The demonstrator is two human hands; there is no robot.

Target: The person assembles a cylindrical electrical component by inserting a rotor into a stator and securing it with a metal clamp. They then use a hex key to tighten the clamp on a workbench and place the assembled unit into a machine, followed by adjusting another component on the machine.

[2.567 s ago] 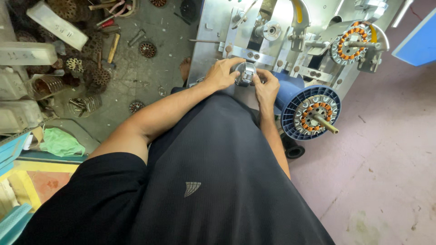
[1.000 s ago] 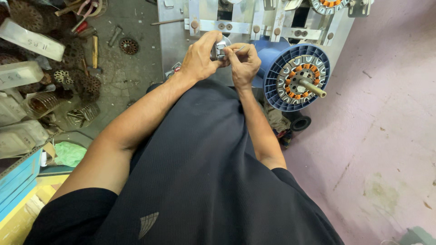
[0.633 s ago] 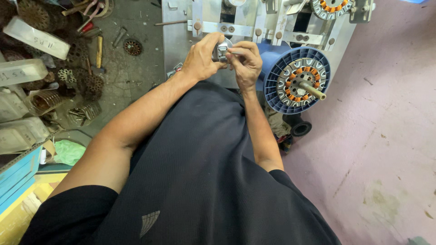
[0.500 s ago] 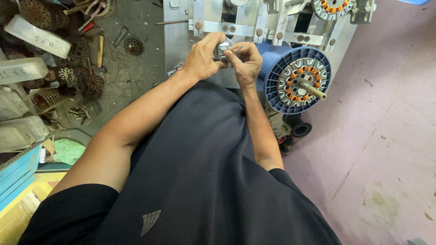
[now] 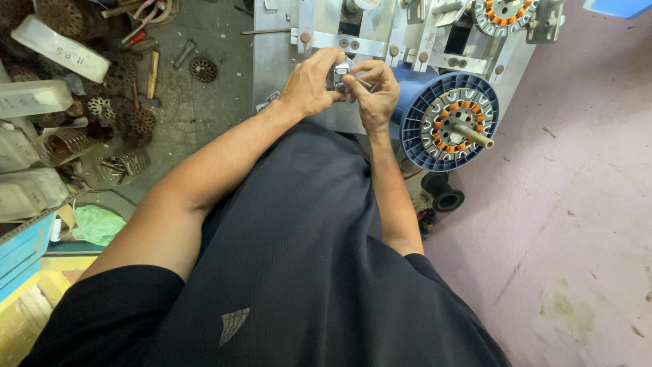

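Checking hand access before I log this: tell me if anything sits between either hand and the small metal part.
Nothing visible does. The left hand and the right hand both already touch the small metal part, held between their fingers in front of the grey machine.

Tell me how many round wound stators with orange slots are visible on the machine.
2: one stator on the blue disc, right of the right hand; another stator at the top edge, partly cropped. More may be hidden.

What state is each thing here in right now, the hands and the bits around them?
left hand: closed around the small metal part
right hand: fingertips pinched at that part
small metal part: held up between both hands, in front of the machine
blue stator: mounted on a shaft
green cloth: crumpled
black ring: lying on the floor
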